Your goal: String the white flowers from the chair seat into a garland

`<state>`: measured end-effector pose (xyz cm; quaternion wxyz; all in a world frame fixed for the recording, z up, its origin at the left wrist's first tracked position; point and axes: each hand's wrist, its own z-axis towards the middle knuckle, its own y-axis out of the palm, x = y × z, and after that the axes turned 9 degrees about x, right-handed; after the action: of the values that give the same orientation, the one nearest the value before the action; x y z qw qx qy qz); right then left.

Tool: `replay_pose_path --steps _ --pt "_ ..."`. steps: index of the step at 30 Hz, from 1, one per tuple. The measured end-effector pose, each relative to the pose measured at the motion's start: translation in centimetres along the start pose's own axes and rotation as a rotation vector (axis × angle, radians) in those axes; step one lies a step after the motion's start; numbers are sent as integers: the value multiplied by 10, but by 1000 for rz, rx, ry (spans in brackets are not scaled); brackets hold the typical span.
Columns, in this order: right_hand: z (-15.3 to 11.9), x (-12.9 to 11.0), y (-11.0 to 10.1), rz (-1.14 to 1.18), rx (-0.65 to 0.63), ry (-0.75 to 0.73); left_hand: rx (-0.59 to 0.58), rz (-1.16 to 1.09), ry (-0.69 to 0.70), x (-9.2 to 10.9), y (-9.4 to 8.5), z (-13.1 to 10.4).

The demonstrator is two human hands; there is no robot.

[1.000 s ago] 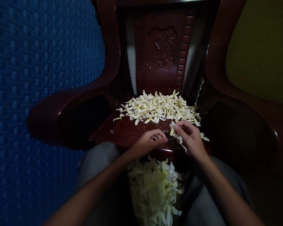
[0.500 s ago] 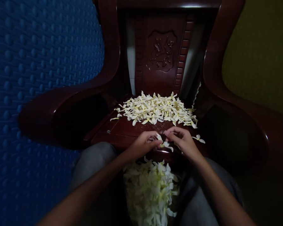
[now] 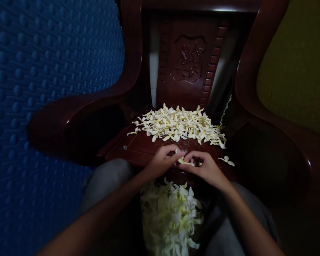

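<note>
A white flower (image 3: 181, 160) with a yellowish centre is pinched between my two hands, over the front edge of the wooden seat. My left hand (image 3: 165, 160) grips it from the left with thumb and fingers. From the right, my right hand (image 3: 202, 165) closes its thumb and fingertips on the same flower. Behind both hands a pile of white flowers (image 3: 176, 122) lies on the seat (image 3: 138, 145). One loose flower (image 3: 226, 161) rests to the right of my right hand. Below my hands, between the knees, hangs a thick mass of white flowers (image 3: 172, 217).
The dark red wooden chair has a carved backrest (image 3: 189, 58), a left armrest (image 3: 56, 119) and a right armrest (image 3: 285, 131). A blue studded surface (image 3: 42, 64) stands at the left. My knees (image 3: 109, 183) flank the hanging flowers.
My right hand has moved down and left, and its fingertips now meet the flower at my left hand. The whole view has shifted slightly.
</note>
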<state>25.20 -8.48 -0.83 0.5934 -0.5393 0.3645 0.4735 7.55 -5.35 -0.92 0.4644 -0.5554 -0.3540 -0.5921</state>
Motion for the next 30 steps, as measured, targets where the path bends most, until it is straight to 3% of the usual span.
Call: replay_pose_path --steps 6,14,21,27,30 --pt "0 -6 2 69 28 -1 122 -4 -56 -3 -1 2" --pt "0 -3 5 172 22 0 44 -10 -75 -4 0 0" --pt "0 -1 8 276 67 35 55 -112 -172 -3 -1 -1" --pt "0 -3 9 457 88 153 82 -284 -243 -1 1 -2" --pt "0 -6 8 581 74 246 34 -412 -238 4 2 -4"
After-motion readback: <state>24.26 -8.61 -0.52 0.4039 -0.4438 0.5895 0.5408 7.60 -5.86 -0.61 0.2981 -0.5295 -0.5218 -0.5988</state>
